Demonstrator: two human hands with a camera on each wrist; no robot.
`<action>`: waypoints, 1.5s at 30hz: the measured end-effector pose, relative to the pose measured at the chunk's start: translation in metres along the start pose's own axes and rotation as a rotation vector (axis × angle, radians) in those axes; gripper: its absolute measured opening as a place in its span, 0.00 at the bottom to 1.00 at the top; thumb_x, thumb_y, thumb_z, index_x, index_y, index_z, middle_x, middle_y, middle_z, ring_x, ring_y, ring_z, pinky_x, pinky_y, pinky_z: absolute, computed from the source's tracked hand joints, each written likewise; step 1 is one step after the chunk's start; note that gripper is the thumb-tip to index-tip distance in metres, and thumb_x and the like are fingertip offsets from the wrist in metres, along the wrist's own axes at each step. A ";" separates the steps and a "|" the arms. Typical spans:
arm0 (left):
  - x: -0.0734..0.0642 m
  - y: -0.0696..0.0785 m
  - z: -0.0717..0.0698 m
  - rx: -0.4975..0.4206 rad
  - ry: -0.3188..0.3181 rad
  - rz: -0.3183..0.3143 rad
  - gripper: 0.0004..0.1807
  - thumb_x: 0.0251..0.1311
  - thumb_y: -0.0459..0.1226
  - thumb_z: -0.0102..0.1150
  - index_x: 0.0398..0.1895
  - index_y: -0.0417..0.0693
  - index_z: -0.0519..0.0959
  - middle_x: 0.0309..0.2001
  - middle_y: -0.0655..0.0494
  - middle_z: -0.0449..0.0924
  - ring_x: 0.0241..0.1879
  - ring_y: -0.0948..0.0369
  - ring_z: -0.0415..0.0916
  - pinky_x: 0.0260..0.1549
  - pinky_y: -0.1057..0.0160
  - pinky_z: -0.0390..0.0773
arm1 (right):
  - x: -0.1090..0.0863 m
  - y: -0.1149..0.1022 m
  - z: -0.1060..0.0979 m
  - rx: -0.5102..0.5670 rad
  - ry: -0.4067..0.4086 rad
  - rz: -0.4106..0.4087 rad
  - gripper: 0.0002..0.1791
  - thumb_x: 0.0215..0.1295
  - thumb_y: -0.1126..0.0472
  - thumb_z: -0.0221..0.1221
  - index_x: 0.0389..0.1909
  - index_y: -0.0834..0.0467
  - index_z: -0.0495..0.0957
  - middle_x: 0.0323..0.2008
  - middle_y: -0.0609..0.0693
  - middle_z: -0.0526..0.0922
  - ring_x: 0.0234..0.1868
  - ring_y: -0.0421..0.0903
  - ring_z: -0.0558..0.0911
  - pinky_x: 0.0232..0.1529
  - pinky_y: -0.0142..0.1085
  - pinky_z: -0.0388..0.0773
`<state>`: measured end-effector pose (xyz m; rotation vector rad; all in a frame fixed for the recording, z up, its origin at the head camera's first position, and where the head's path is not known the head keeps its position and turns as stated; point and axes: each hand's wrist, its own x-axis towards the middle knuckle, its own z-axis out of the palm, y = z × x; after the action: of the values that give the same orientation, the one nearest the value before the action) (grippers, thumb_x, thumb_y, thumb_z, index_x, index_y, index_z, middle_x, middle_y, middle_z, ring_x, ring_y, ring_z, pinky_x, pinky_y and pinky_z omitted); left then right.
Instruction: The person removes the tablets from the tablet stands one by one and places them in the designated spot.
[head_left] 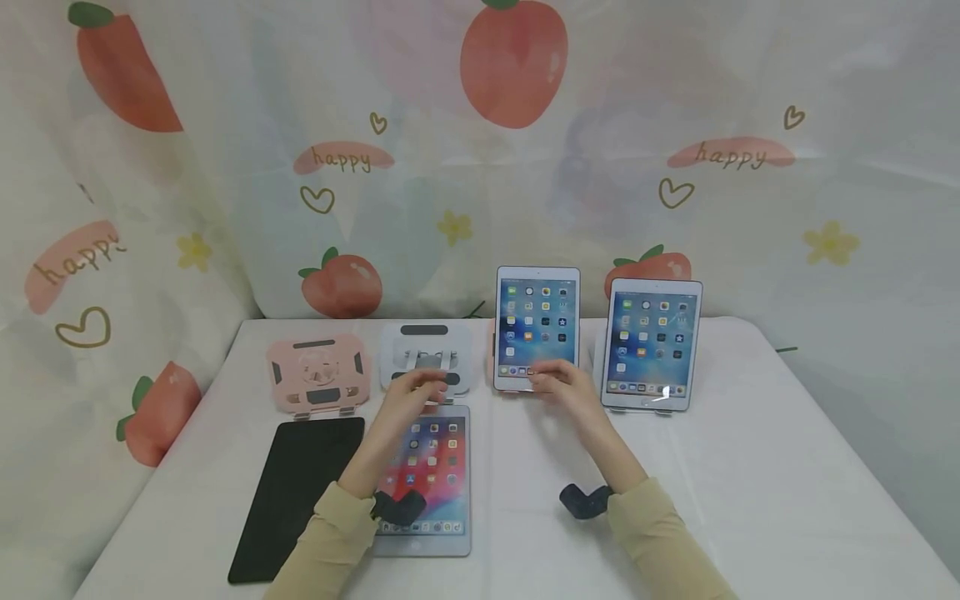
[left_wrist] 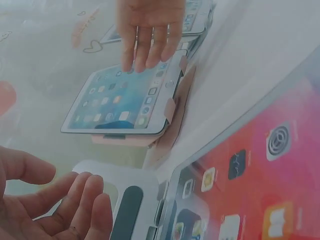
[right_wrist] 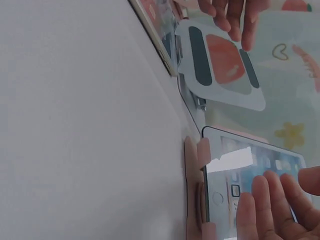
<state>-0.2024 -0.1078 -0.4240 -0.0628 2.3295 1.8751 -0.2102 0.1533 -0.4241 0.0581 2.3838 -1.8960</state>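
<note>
My left hand hovers above the top of a white tablet with a red and blue screen, close to a white tablet stand. Its fingers are relaxed and hold nothing, as the left wrist view shows. In front of a small white tablet propped on a pink stand is my right hand, its fingers loosely bent with nothing between them. Whether the fingertips touch that screen I cannot tell. A second small white tablet leans upright to the right.
An unoccupied pink tablet stand stands at the back left. In front of it a dark tablet lies flat, partly under my left sleeve. Behind the white table hangs a fruit-printed curtain.
</note>
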 end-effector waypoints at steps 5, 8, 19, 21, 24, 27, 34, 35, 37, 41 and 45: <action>0.006 0.004 0.007 -0.028 0.000 0.006 0.18 0.65 0.38 0.53 0.55 0.41 0.77 0.49 0.44 0.80 0.48 0.46 0.79 0.51 0.53 0.80 | 0.004 -0.003 -0.010 -0.019 0.013 -0.022 0.20 0.70 0.58 0.53 0.57 0.65 0.72 0.54 0.62 0.79 0.43 0.37 0.81 0.52 0.34 0.80; 0.008 0.008 0.012 -0.048 -0.005 0.016 0.17 0.66 0.38 0.52 0.55 0.42 0.77 0.49 0.43 0.81 0.48 0.46 0.79 0.52 0.51 0.80 | 0.007 -0.004 -0.016 -0.041 0.032 -0.024 0.20 0.70 0.57 0.53 0.57 0.64 0.72 0.55 0.63 0.78 0.45 0.39 0.82 0.53 0.35 0.80; 0.020 0.025 0.024 -0.079 -0.020 -0.029 0.16 0.66 0.39 0.52 0.54 0.47 0.78 0.50 0.46 0.81 0.46 0.55 0.80 0.56 0.52 0.78 | 0.016 -0.011 -0.034 -0.085 0.096 -0.052 0.19 0.70 0.60 0.52 0.58 0.64 0.72 0.55 0.63 0.78 0.40 0.34 0.81 0.51 0.35 0.81; 0.024 0.027 0.027 -0.084 -0.021 -0.019 0.16 0.66 0.38 0.52 0.54 0.46 0.77 0.50 0.45 0.81 0.46 0.55 0.81 0.54 0.54 0.79 | 0.019 -0.013 -0.037 -0.090 0.110 -0.059 0.19 0.70 0.61 0.52 0.58 0.64 0.72 0.55 0.64 0.78 0.39 0.33 0.81 0.51 0.34 0.81; 0.030 0.030 0.030 -0.082 -0.017 -0.005 0.15 0.66 0.38 0.51 0.54 0.44 0.78 0.48 0.45 0.81 0.44 0.55 0.81 0.51 0.57 0.81 | 0.022 -0.018 -0.042 -0.103 0.130 -0.069 0.19 0.70 0.61 0.51 0.59 0.64 0.71 0.56 0.64 0.77 0.38 0.32 0.80 0.49 0.31 0.81; 0.036 0.033 0.033 -0.078 -0.010 -0.011 0.15 0.66 0.38 0.52 0.53 0.45 0.78 0.46 0.46 0.82 0.44 0.54 0.81 0.49 0.59 0.81 | 0.025 -0.023 -0.044 -0.126 0.144 -0.076 0.19 0.71 0.60 0.51 0.59 0.64 0.71 0.56 0.63 0.77 0.42 0.36 0.81 0.48 0.29 0.80; 0.048 0.041 0.037 -0.073 -0.004 -0.020 0.14 0.66 0.38 0.52 0.52 0.45 0.78 0.45 0.46 0.82 0.41 0.57 0.83 0.47 0.60 0.82 | 0.031 -0.034 -0.044 -0.167 0.159 -0.112 0.21 0.69 0.63 0.49 0.62 0.62 0.69 0.55 0.62 0.76 0.54 0.54 0.79 0.49 0.29 0.80; 0.050 0.042 0.037 -0.070 -0.005 -0.017 0.14 0.66 0.38 0.52 0.52 0.45 0.78 0.45 0.46 0.83 0.40 0.58 0.83 0.46 0.60 0.83 | 0.033 -0.034 -0.044 -0.175 0.160 -0.119 0.21 0.69 0.63 0.49 0.62 0.62 0.69 0.55 0.61 0.76 0.54 0.54 0.79 0.48 0.27 0.80; 0.054 0.045 0.038 -0.069 -0.008 -0.021 0.14 0.66 0.38 0.52 0.52 0.45 0.78 0.46 0.46 0.83 0.39 0.59 0.84 0.45 0.61 0.83 | 0.036 -0.036 -0.045 -0.195 0.169 -0.142 0.21 0.69 0.64 0.49 0.62 0.62 0.69 0.55 0.62 0.77 0.53 0.55 0.79 0.45 0.24 0.79; 0.063 0.053 0.042 -0.072 -0.009 -0.022 0.14 0.66 0.38 0.53 0.52 0.45 0.78 0.46 0.45 0.83 0.39 0.59 0.84 0.45 0.61 0.83 | 0.042 -0.039 -0.050 -0.226 0.193 -0.171 0.21 0.68 0.65 0.49 0.61 0.63 0.70 0.54 0.61 0.77 0.51 0.54 0.79 0.42 0.22 0.77; 0.069 0.060 0.046 -0.059 -0.007 0.005 0.15 0.65 0.37 0.52 0.52 0.43 0.78 0.46 0.44 0.82 0.41 0.56 0.83 0.45 0.61 0.83 | 0.045 -0.044 -0.053 -0.265 0.217 -0.188 0.21 0.69 0.64 0.50 0.61 0.62 0.70 0.53 0.60 0.78 0.52 0.53 0.78 0.49 0.32 0.79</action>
<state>-0.2737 -0.0459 -0.3852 -0.0571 2.2717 1.9432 -0.2618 0.1937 -0.3744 0.0217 2.8601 -1.7018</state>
